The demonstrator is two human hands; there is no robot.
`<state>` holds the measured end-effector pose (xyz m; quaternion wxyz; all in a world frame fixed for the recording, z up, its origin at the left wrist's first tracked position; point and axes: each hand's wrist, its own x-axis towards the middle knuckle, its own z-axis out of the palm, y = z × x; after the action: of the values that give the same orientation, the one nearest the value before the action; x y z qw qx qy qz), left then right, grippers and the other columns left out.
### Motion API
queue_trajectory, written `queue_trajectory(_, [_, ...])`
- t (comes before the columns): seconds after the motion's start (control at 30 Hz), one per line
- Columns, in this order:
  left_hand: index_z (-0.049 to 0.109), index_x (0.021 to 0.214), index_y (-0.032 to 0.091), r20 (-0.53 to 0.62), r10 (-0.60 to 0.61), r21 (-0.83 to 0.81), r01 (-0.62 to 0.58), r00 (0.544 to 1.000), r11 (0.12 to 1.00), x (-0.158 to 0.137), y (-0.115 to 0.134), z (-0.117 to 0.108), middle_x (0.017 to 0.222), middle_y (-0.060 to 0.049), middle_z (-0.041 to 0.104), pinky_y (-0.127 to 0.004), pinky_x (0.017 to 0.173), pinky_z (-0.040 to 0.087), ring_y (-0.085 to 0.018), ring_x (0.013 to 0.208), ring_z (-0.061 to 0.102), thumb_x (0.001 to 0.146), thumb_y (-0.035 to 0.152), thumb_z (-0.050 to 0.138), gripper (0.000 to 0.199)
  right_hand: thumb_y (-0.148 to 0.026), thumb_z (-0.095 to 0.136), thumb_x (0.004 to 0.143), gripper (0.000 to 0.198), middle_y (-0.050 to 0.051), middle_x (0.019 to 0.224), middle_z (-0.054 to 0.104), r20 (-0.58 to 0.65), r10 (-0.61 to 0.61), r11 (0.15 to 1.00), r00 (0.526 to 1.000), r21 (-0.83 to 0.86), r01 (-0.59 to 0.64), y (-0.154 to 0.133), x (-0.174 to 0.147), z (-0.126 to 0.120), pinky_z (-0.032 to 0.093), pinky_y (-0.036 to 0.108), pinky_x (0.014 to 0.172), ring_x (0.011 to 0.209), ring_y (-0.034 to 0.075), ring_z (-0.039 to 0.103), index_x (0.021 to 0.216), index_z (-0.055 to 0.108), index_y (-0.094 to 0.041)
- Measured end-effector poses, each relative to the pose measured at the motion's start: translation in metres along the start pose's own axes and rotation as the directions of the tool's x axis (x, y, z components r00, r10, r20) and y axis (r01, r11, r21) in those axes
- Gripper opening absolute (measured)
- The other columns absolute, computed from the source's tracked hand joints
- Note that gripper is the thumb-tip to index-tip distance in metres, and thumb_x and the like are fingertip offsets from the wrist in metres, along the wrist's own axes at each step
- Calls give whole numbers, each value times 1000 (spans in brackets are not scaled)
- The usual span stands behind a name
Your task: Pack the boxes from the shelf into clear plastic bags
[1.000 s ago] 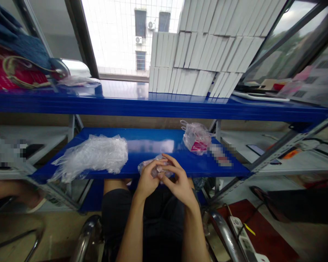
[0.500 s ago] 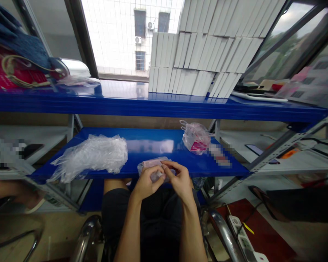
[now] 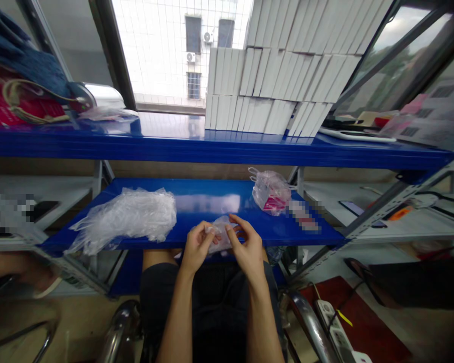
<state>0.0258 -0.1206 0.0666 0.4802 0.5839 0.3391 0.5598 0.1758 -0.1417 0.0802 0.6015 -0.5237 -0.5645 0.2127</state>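
Small clear bag (image 3: 221, 236), one: thin, crumpled plastic, held up before the seated person at the near edge of the blue shelf (image 3: 208, 189). I took it as the hub of the clock, twelve pointing away from the person. Whether its underside touched the shelf, I could not tell.

Left hand (image 3: 197, 247), at nine o'clock: thumb and bent fingers closed on the bag's near side, pinching the plastic.

Right hand (image 3: 247, 244), at three: fingers curved, thumb laid against the plastic; from where I stood, I could not tell how firmly it gripped.

Pile of clear bags (image 3: 144, 214), one: heaped loosely between nine and ten o'clock, its loose ends trailing over the shelf's near edge.

Pink box (image 3: 275, 201), one: inside a knotted clear bag, near two o'clock, resting on the same shelf.

White boxes (image 3: 272, 75), many: thin, stood on edge in stacked rows at one o'clock, on the upper blue shelf (image 3: 174, 146).

Window (image 3: 162, 60), one: between eleven and twelve, a pale tiled wall showing through it.

Red bag (image 3: 26, 103), one: at ten, blue cloth (image 3: 26, 58) above it.

Power strip (image 3: 336, 327), one: white, low down, towards four o'clock.
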Motion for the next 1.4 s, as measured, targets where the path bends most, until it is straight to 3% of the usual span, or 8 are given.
queue_trajectory(0.13, [64, 83, 17, 17, 9, -28, -9, 1000, 1000, 0, -1, 3, 72, -2, 67, -25, 66, 53, -16, 67, 65, 88, 52, 69, 35, -39, 68, 87, 24, 8, 88, 79, 24, 17, 999, 1000, -51, -16, 3, -2, 3, 54, 31, 66, 70, 20, 69, 94, 81, -20])
queue_trajectory(0.3, [62, 84, 18, -239, -181, -196, 135, 954, 971, 10, -17, 12, 67, 1, 68, -25, 61, 54, -15, 59, 67, 80, 53, 75, 38, -43, 71, 86, 24, 8, 86, 79, -103, 22, 998, 994, 59, -16, -5, -3, 5, 58, 33, 71, 75, 22, 73, 92, 77, -21])
queue_trajectory(0.53, [64, 84, 17, -240, -145, -145, 112, 960, 983, 7, -12, 8, 76, 1, 68, -21, 59, 50, -12, 62, 64, 76, 42, 80, 30, -38, 79, 72, 34, 0, 63, 74, 284, 211, 957, 935, 137, -257, -3, -7, -3, 54, 30, 55, 58, 23, 72, 98, 63, -23])
queue_trajectory(0.8, [61, 81, 19, 92, 93, 216, -111, 991, 970, -3, 9, -2, 84, -2, 67, -24, 73, 51, -16, 79, 67, 78, 15, 70, 11, -19, 65, 73, 40, -6, 60, 63, 87, 31, 978, 996, -208, -13, 12, -7, 11, 49, 27, 58, 55, 18, 63, 112, 65, -24])
queue_trajectory(0.97, [56, 75, 20, 246, 197, 416, -287, 949, 863, -4, 25, 6, 78, 1, 62, -25, 70, 45, -15, 75, 60, 73, 6, 65, 17, -20, 65, 80, 43, 11, 132, 67, 123, -364, 882, 923, -275, 384, 24, -5, 8, 47, 48, 106, 129, 33, 56, 122, 72, -26])
queue_trajectory(1.03, [55, 75, 21, 264, 232, 421, -328, 936, 846, -4, 27, 11, 80, 1, 63, -26, 74, 46, -16, 78, 60, 72, 3, 64, 20, -20, 60, 86, 40, 10, 132, 69, 187, -404, 884, 896, -173, 435, 32, -6, 7, 48, 46, 107, 130, 30, 59, 124, 72, -26])
queue_trajectory(1.17, [57, 81, 21, 213, 271, 419, -338, 939, 843, -6, 24, 15, 90, -2, 62, -29, 81, 49, -18, 88, 63, 76, 2, 61, 20, -23, 60, 86, 37, 8, 110, 79, 142, -265, 953, 954, -114, 282, 47, -10, 10, 57, 34, 85, 94, 25, 74, 121, 73, -24])
queue_trajectory(1.4, [61, 79, 20, 187, 327, 385, -376, 926, 843, -3, 11, 14, 113, -8, 61, -37, 101, 51, -23, 115, 63, 76, 1, 63, 19, -34, 57, 88, 37, 5, 83, 78, -57, 87, 974, 995, -205, -97, 47, -14, 23, 48, 28, 64, 68, 23, 69, 119, 74, -22])
